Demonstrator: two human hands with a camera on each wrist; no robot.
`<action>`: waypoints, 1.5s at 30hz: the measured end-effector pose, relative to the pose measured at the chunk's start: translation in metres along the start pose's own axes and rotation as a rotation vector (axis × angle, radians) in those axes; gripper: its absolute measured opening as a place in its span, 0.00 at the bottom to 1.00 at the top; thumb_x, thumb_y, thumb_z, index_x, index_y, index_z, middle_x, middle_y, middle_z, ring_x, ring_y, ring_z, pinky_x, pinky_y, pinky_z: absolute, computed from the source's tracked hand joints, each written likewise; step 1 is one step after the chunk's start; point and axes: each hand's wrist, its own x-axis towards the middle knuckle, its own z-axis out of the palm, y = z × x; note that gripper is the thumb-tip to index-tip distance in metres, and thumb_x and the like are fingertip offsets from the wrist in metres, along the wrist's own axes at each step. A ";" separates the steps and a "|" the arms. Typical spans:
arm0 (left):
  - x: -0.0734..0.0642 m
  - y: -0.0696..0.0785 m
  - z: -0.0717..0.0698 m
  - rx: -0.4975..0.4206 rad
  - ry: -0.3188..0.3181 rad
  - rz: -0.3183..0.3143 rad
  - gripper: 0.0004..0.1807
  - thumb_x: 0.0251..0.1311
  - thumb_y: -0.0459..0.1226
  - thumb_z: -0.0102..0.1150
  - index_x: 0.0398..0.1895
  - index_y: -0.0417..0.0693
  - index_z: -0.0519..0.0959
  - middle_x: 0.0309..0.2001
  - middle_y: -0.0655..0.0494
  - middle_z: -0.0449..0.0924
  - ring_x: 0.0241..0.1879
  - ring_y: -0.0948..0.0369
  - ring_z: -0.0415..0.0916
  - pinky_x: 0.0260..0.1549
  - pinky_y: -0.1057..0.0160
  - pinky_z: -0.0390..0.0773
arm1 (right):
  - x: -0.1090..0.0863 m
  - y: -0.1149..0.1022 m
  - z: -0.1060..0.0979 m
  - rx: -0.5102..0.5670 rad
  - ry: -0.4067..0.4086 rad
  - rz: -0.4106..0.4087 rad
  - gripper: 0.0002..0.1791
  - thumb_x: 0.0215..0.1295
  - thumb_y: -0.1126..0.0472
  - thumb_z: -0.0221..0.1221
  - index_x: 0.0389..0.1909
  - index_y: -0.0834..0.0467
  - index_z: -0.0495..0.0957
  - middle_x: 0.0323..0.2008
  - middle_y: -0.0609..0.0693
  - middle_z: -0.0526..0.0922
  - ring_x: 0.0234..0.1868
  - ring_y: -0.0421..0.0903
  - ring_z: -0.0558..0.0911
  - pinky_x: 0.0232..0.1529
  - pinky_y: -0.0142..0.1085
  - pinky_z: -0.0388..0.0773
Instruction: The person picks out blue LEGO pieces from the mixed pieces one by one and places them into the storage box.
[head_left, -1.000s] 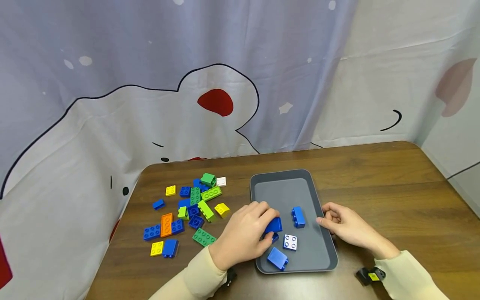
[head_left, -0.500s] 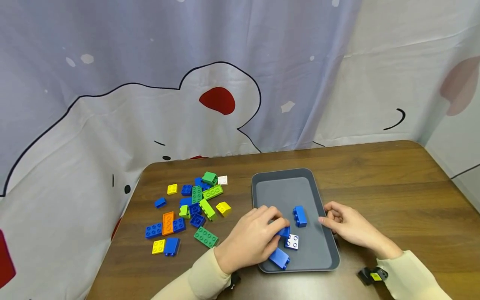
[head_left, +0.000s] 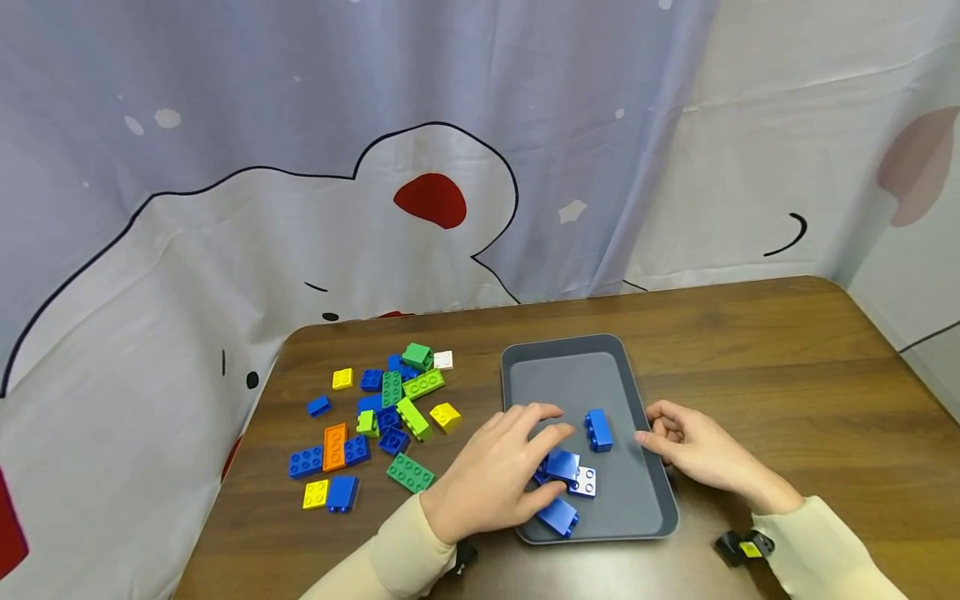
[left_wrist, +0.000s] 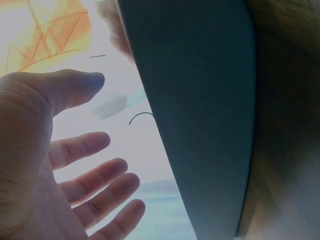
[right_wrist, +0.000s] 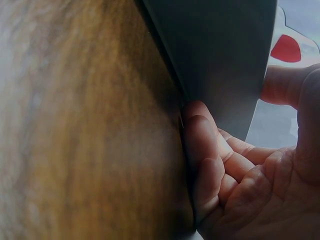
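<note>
Early going, I'd judge: few blocks in!
My left grip (head_left: 491, 477) spreads around a blue block (head_left: 563, 466) in the tray (head_left: 558, 387); my right grip (head_left: 693, 451) pinches its rim; most blocks (head_left: 392, 389) remain on the table (head_left: 757, 350).

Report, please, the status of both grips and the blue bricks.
Left grip spread, holding nothing, near blue bricks. Right grip holds the tray by its rim. White brick sits among them.

Wears cream slvs (head_left: 821, 550), blk wrist cam (head_left: 729, 551), yel. label (head_left: 750, 550).
</note>
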 end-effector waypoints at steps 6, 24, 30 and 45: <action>-0.004 -0.005 -0.001 0.011 0.004 -0.023 0.34 0.63 0.58 0.66 0.69 0.57 0.74 0.69 0.55 0.70 0.62 0.58 0.75 0.60 0.55 0.80 | 0.000 0.000 0.000 0.007 -0.005 0.001 0.19 0.72 0.51 0.63 0.51 0.62 0.77 0.25 0.44 0.74 0.23 0.35 0.72 0.29 0.30 0.69; -0.070 -0.050 -0.007 0.051 0.026 -0.276 0.32 0.59 0.54 0.72 0.65 0.57 0.77 0.63 0.57 0.75 0.55 0.59 0.78 0.56 0.54 0.82 | 0.000 -0.003 0.001 0.025 0.000 -0.005 0.20 0.71 0.53 0.64 0.53 0.65 0.77 0.25 0.44 0.74 0.23 0.34 0.71 0.30 0.29 0.69; -0.086 -0.066 -0.015 0.137 0.075 -0.346 0.26 0.56 0.50 0.75 0.55 0.50 0.81 0.52 0.55 0.76 0.45 0.58 0.78 0.45 0.58 0.84 | 0.000 -0.004 -0.001 0.031 -0.004 -0.002 0.20 0.72 0.53 0.64 0.53 0.65 0.77 0.25 0.45 0.74 0.23 0.35 0.72 0.29 0.29 0.70; -0.099 -0.080 -0.017 0.203 -0.036 -0.632 0.29 0.53 0.51 0.77 0.47 0.40 0.78 0.35 0.48 0.73 0.23 0.59 0.66 0.22 0.64 0.71 | -0.001 -0.003 0.000 0.029 0.002 0.007 0.19 0.72 0.53 0.64 0.52 0.64 0.77 0.25 0.45 0.74 0.23 0.35 0.72 0.28 0.29 0.69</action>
